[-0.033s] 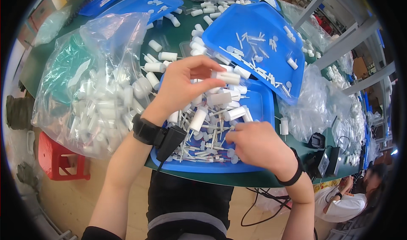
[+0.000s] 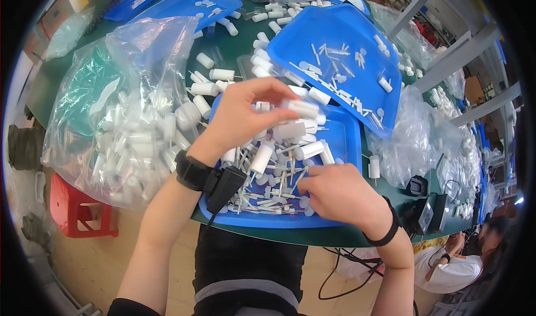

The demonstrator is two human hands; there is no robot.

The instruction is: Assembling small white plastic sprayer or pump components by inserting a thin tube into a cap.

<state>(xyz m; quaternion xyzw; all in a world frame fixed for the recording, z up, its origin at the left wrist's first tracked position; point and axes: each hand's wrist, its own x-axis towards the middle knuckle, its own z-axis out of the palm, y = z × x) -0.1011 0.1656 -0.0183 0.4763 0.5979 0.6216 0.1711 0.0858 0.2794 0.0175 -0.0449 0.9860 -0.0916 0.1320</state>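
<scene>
My left hand [image 2: 245,106] is above the near blue tray [image 2: 352,132], with thumb and fingertips closed on a white cylindrical cap [image 2: 303,109] that has a clear end; motion blurs it. Down in the tray, my right hand [image 2: 340,190] has its fingers curled together among thin white sticks [image 2: 273,201] and small translucent discs. Whatever is in its fingertips is hidden. More white cylindrical caps [image 2: 261,158], some with thin stems, lie heaped between the hands.
A second blue tray [image 2: 346,31] overlaps the near one at the back right, holding short sticks and discs. At left sits a large clear bag [image 2: 134,109] of white parts. Black boxes [image 2: 427,212] stand at the right edge; a red stool [image 2: 84,207] is below left.
The cap in my left hand has shifted slightly to the right and down, and the fingers have moved with it. My right hand has barely moved.
</scene>
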